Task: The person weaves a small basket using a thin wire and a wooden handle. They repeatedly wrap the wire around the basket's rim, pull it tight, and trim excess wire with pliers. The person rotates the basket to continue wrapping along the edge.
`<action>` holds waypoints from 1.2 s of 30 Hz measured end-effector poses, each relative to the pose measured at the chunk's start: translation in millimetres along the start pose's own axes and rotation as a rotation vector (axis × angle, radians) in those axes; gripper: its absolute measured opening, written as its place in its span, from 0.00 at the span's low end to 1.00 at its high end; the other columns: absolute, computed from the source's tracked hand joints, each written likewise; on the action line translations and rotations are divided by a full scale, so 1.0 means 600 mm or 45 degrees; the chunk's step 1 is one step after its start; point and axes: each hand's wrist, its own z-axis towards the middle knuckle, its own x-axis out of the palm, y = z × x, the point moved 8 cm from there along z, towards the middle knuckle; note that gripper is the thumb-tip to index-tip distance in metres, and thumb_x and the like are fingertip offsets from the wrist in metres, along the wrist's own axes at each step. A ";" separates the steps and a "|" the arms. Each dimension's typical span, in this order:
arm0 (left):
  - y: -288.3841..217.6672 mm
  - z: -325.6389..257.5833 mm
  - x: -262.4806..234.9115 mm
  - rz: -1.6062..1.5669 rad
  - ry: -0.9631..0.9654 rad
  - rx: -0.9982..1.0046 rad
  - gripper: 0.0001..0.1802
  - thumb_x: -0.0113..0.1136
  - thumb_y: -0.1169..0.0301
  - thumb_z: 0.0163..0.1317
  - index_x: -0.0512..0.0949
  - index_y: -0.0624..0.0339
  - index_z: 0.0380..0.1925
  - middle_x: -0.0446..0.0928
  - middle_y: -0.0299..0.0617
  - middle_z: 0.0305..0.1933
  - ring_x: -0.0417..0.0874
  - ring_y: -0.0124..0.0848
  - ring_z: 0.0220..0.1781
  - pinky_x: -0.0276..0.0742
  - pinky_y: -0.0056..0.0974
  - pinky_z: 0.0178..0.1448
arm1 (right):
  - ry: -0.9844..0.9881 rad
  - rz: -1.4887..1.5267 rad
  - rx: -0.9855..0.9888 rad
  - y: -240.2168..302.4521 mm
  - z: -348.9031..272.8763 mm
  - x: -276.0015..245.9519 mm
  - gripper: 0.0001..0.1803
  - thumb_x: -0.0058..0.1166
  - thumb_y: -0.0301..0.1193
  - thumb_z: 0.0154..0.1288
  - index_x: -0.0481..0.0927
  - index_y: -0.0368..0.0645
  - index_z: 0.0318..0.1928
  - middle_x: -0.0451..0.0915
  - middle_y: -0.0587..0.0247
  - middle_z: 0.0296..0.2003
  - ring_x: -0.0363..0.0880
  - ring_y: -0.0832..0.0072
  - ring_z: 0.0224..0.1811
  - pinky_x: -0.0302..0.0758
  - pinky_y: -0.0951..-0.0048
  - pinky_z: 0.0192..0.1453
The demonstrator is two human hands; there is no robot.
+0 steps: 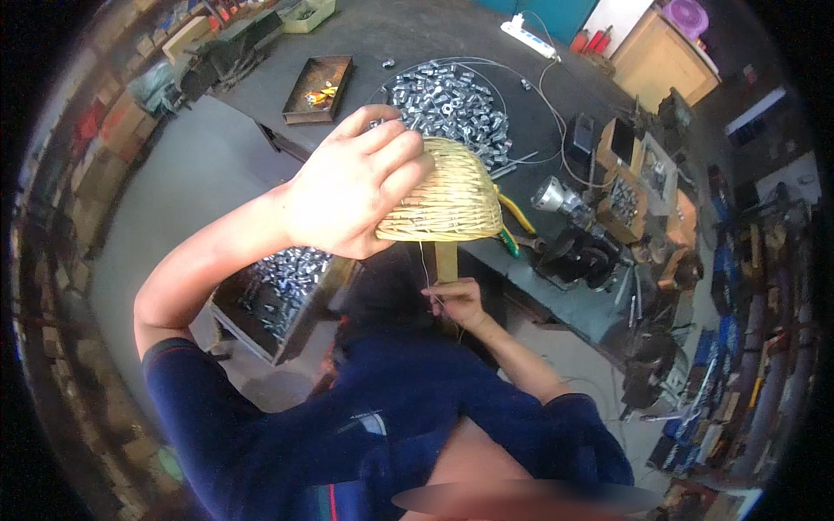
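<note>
Right hand: below woven basket; fingertips apparently pinching thin strand, perhaps to tension it;
Bolt bin: left of woven basket, on its near side;
Left hand: clasped over woven basket's left side, likely to steady it;
Woven basket: raised in left hand;
Nut pile: beyond woven basket, probably heaped for reach;
Shallow tray: beyond woven basket, leftward.

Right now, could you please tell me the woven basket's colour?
The woven basket is straw yellow, best seen in the head view.
</note>
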 end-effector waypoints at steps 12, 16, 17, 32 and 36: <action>0.014 0.023 0.026 -0.008 0.140 -0.040 0.32 0.66 0.62 0.32 0.70 0.67 0.40 0.67 0.48 0.33 0.73 0.46 0.33 0.73 0.43 0.37 | -0.007 0.211 0.040 -0.022 0.005 -0.009 0.23 0.41 0.16 0.43 0.84 0.37 0.40 0.79 0.61 0.22 0.76 0.77 0.19 0.73 0.78 0.21; 0.022 0.023 0.037 -0.079 0.136 -0.114 0.32 0.67 0.64 0.33 0.71 0.66 0.41 0.67 0.48 0.34 0.74 0.46 0.33 0.73 0.44 0.36 | -0.006 0.145 0.026 -0.016 0.006 -0.015 0.22 0.43 0.15 0.43 0.85 0.37 0.39 0.79 0.62 0.22 0.76 0.78 0.22 0.73 0.79 0.26; 0.024 0.021 0.037 -0.104 0.128 -0.144 0.32 0.68 0.65 0.33 0.71 0.66 0.42 0.67 0.48 0.34 0.74 0.46 0.34 0.73 0.44 0.37 | -0.016 0.125 0.013 -0.006 0.007 -0.014 0.22 0.44 0.15 0.43 0.85 0.37 0.39 0.79 0.62 0.22 0.76 0.78 0.23 0.73 0.79 0.27; 0.046 0.016 0.030 -0.309 0.268 -0.350 0.41 0.75 0.60 0.31 0.69 0.66 0.48 0.68 0.50 0.41 0.77 0.49 0.40 0.75 0.45 0.44 | -0.060 0.160 0.069 -0.018 0.011 -0.013 0.19 0.51 0.19 0.40 0.84 0.34 0.37 0.80 0.59 0.22 0.75 0.78 0.22 0.71 0.78 0.24; 0.055 0.014 0.031 -0.374 0.170 -0.316 0.38 0.72 0.61 0.32 0.70 0.68 0.45 0.69 0.51 0.39 0.77 0.49 0.38 0.75 0.44 0.42 | -0.088 0.224 0.132 -0.032 0.009 -0.014 0.18 0.52 0.21 0.42 0.84 0.34 0.38 0.79 0.59 0.22 0.75 0.77 0.21 0.72 0.79 0.23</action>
